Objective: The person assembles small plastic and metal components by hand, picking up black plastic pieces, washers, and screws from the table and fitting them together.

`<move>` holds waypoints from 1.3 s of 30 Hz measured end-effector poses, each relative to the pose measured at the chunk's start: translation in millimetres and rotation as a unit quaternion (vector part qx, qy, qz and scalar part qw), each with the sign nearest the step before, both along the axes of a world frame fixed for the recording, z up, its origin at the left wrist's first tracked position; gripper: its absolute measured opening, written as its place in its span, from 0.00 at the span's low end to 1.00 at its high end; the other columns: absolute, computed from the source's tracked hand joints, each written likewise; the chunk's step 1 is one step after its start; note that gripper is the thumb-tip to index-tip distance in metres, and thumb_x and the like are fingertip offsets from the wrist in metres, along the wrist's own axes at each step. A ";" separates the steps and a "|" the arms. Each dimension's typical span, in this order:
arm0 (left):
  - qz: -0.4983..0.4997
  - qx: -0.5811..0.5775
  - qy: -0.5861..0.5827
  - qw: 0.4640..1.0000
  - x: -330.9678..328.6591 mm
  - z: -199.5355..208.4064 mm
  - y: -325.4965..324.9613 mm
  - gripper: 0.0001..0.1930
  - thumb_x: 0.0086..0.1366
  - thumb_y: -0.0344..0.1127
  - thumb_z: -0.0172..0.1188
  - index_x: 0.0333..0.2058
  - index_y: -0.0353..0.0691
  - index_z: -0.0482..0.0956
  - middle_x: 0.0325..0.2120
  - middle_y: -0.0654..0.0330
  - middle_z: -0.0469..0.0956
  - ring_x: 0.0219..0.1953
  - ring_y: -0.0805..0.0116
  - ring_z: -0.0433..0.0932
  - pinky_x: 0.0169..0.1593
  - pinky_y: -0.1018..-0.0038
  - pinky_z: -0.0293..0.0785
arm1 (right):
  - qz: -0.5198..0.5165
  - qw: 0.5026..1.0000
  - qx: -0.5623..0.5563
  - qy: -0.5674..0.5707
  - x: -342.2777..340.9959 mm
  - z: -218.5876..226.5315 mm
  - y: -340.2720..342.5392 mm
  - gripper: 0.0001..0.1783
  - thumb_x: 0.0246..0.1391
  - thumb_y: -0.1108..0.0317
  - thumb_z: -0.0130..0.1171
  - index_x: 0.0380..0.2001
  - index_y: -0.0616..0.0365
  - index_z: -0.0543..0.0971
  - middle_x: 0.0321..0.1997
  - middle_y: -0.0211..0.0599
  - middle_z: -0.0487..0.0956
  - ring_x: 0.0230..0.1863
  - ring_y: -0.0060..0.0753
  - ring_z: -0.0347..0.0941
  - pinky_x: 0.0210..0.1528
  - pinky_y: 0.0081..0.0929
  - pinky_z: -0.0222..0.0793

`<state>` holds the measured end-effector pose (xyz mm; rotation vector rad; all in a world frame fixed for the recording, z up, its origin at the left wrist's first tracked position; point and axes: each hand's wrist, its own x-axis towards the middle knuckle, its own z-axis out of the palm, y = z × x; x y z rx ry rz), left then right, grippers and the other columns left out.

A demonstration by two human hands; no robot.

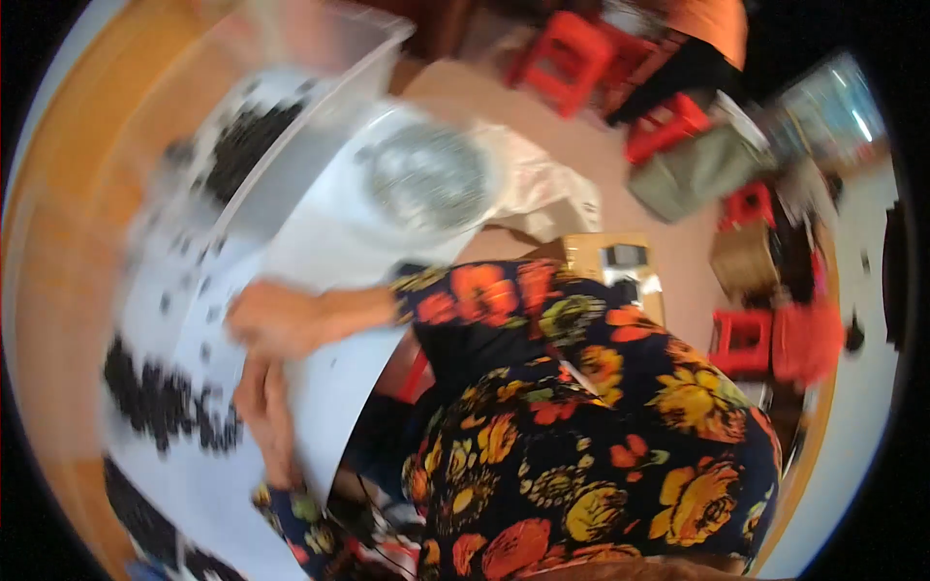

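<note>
Curls right hand (279,321) against left hand (267,402); cannot tell grip through blur. Far left, black pieces (247,150) in clear bin (262,201); rightward, indistinct shiny contents (426,179) in round bowl (496,184).

So the right hand (276,320) is up top here, fingers bent and knuckles rounded over, though motion blur smears the fingertips. Right forearm (360,310) comes in from the right side, pretty much level, bare from the wrist back to a dark floral sleeve (480,295). The left hand (262,397) sits just below it, pointing up toward the right, with the two so close they look like they meet. Left wrist (282,463) is bare too, angling down into its own cuff (291,518). Can't tell how tightly either one's closed, tbh. Torso (601,474) fills the lower right.
</note>
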<state>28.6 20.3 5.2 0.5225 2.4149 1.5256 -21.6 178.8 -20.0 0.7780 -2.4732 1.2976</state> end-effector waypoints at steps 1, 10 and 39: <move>0.008 0.010 0.011 1.000 -4.2 -14.1 -2.4 0.06 0.59 0.27 0.50 0.32 0.31 0.74 0.22 0.58 0.72 0.24 0.72 0.66 0.29 0.75 0.64 | 0.003 1.000 -0.011 0.013 7.0 0.5 10.3 0.09 0.33 0.67 0.58 0.20 0.60 0.73 0.22 0.44 0.72 0.25 0.50 0.69 0.30 0.40 0.67; -0.031 0.045 0.092 0.994 -7.8 -6.0 -15.7 0.04 0.55 0.26 0.56 0.25 0.32 0.71 0.20 0.56 0.68 0.23 0.65 0.66 0.27 0.73 0.63 | 0.010 0.997 -0.076 0.013 21.6 6.6 -1.1 0.06 0.44 0.79 0.58 0.28 0.60 0.77 0.26 0.37 0.75 0.25 0.34 0.73 0.28 0.24 0.69; 0.054 -0.262 0.234 0.935 -77.3 -5.9 -57.7 0.09 0.55 0.29 0.55 0.22 0.33 0.65 0.24 0.49 0.69 0.34 0.49 0.66 0.38 0.58 0.64 | 0.006 0.990 -0.142 -0.022 22.6 16.6 -0.4 0.12 0.44 0.79 0.54 0.36 0.59 0.76 0.30 0.36 0.75 0.28 0.30 0.73 0.31 0.24 0.71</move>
